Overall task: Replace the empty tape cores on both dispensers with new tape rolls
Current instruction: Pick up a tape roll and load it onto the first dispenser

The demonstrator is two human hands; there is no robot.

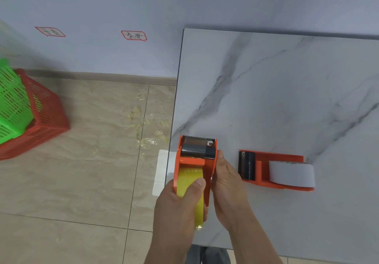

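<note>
An orange tape dispenser (196,157) with a serrated blade and dark roller is held upright over the table's left edge. A yellow tape roll (189,178) sits in it. My left hand (180,206) wraps the roll, thumb pressed on its face. My right hand (225,187) grips the dispenser's right side plate. A second orange dispenser (276,170) lies on its side on the table to the right, untouched, carrying a white roll (291,173).
The white marble table (287,89) has its left edge beside my hands. Crumpled clear tape scraps (145,132) litter the tiled floor. A red basket (45,120) with a green basket (12,103) inside stands far left by the wall.
</note>
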